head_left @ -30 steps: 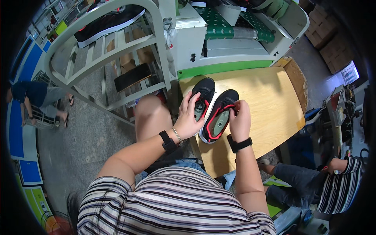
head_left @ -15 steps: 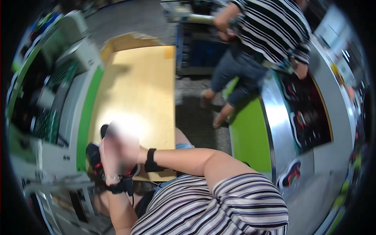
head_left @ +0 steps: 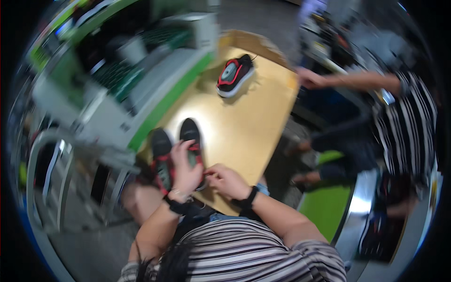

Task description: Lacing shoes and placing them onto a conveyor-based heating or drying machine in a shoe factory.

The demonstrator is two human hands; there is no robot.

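Two black shoes with red trim stand side by side at the near left end of the table, toes pointing away from me. My left hand [head_left: 186, 165] is closed over the upper of the right-hand shoe [head_left: 190, 130], its fingers across the laced part. At that shoe's right side, near the heel, my right hand [head_left: 227, 181] is pinched shut; a bit of red shows at its fingertips, too small to name. The left-hand shoe [head_left: 161, 149] stands just left of my left hand, touched by neither hand as far as I can see.
A third black and red shoe [head_left: 235, 76] with a white sole lies farther up the wooden table [head_left: 244, 136]. Left is a green-edged machine or conveyor [head_left: 171, 91]. Metal rails [head_left: 58, 160] stand at lower left. A co-worker [head_left: 406, 122] reaches a hand toward the table's right edge.
My view has swung round, so the table looks tilted. A third shoe has appeared on the table. The co-worker's arm now stretches toward the table. My hands, blurred together before, are now apart.
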